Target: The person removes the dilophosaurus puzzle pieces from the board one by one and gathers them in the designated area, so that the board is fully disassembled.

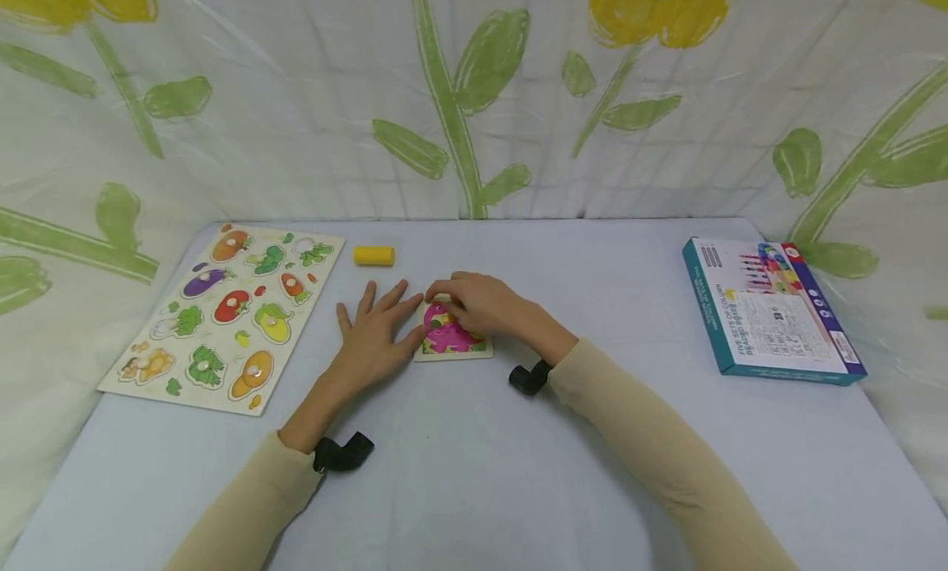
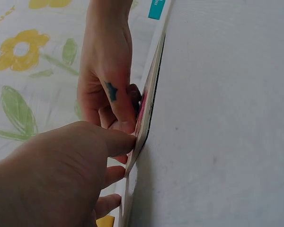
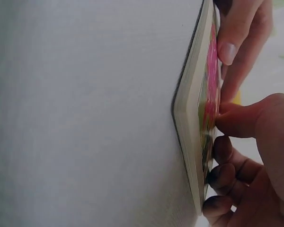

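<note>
A small puzzle board [image 1: 453, 357] with a pink dinosaur picture [image 1: 452, 337] lies flat on the table. My left hand [image 1: 376, 338] rests at its left side with fingers spread and the thumb at the board's edge. Over the upper part of the picture, my right hand [image 1: 485, 304] bends its fingers down to the board. In the right wrist view, its thumb [image 3: 236, 120] and fingertips touch the picture's surface close to each other. I cannot tell whether a loose piece is between them.
To the left lies a vegetable peg puzzle board [image 1: 248, 320]. A yellow cylinder [image 1: 374, 256] lies behind my left hand. At the right stands a flat teal box [image 1: 773, 312] with printed pictures. A flower-patterned sheet [image 1: 296, 143] rises behind the white table.
</note>
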A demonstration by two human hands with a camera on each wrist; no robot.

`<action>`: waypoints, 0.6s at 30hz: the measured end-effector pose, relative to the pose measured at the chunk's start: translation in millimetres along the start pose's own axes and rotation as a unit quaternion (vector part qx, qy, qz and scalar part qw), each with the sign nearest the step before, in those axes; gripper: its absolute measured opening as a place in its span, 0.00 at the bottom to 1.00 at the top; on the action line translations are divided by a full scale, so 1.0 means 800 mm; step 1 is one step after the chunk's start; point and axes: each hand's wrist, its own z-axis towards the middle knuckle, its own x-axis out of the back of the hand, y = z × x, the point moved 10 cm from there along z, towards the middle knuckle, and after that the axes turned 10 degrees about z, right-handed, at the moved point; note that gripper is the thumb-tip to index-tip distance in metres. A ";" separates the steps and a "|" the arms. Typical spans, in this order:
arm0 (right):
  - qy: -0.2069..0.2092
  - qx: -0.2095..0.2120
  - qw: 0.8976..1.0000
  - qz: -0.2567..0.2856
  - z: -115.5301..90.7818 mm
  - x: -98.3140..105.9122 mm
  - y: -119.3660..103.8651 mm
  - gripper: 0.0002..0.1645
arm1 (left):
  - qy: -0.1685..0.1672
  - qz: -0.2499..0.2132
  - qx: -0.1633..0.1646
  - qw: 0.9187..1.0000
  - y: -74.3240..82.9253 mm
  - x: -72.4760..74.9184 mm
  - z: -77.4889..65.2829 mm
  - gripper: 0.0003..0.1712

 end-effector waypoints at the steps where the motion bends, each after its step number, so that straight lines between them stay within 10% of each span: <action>1: -0.004 -0.001 1.000 -0.001 0.000 -0.001 0.000 0.19 | 0.000 0.000 0.000 1.000 0.000 0.000 0.000 0.35; 18: -0.049 -0.021 0.998 0.024 0.005 -0.002 0.001 0.21 | -0.002 0.002 -0.003 1.000 0.001 0.000 0.001 0.36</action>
